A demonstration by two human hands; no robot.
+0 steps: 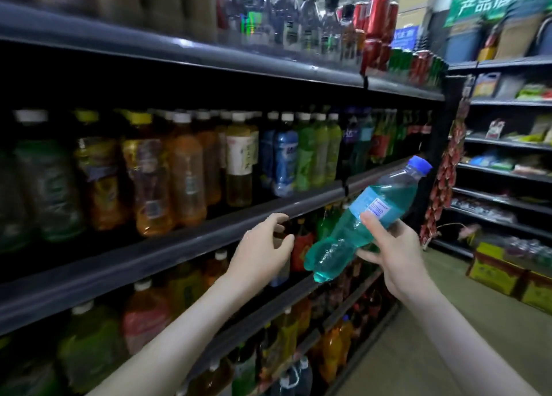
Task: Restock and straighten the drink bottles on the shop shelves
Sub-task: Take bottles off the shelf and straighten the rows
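Blue-green drink bottle (358,225) is up in the air in front of the shelves, tilted, w/ its blue cap (419,165) up & to the right. It's not on any shelf yet. Right hand (397,255) holds it round the middle, thumb on the label. Left hand (263,246) holds nothing, fingers spread & a bit bent, close to the edge of the middle shelf (179,240). Looks like the restock step: bottle in hand, no spot picked yet. Next move prob needs a gap in a row, maybe by the other blue bottles (285,162), then stand it up straight, label to the front.
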